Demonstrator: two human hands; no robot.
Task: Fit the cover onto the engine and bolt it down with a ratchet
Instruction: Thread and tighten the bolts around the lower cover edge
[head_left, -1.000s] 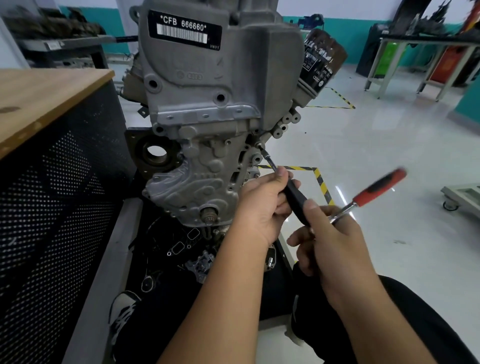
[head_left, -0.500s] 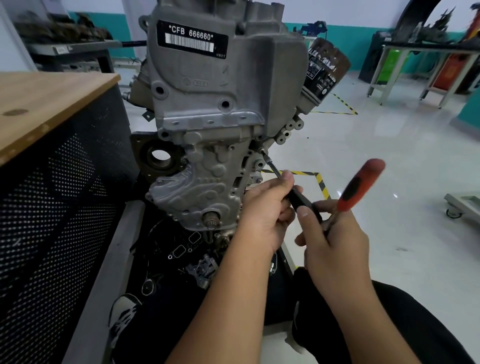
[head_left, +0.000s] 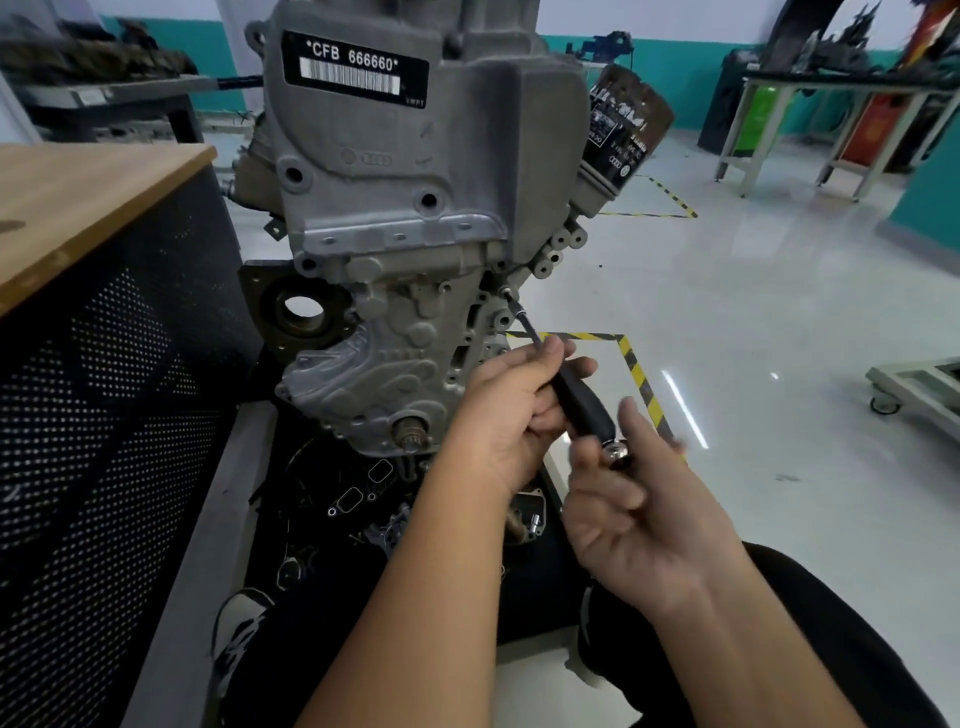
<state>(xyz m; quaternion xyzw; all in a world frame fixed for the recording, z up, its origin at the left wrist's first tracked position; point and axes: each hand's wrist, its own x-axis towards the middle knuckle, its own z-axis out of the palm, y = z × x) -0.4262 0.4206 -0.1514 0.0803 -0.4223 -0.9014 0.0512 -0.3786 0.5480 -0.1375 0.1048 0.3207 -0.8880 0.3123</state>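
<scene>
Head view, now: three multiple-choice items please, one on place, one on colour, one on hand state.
1. Where does the tip of the black-handled extension driver sit?
A. on a bolt at the right edge of the grey cast-aluminium engine cover
B. on the label plate
C. on the floor

2. What colour is the cylindrical oil filter at the upper right of the engine?
A. red
B. black
C. white

3. What is the left hand doing?
A. resting flat on the bench
B. hanging free
C. gripping the driver shaft

Answers: 1 A, the thin shaft runs up to a bolt by the cover's edge. 2 B, dark can with white print. 3 C, its fingers curl round the shaft.
</scene>
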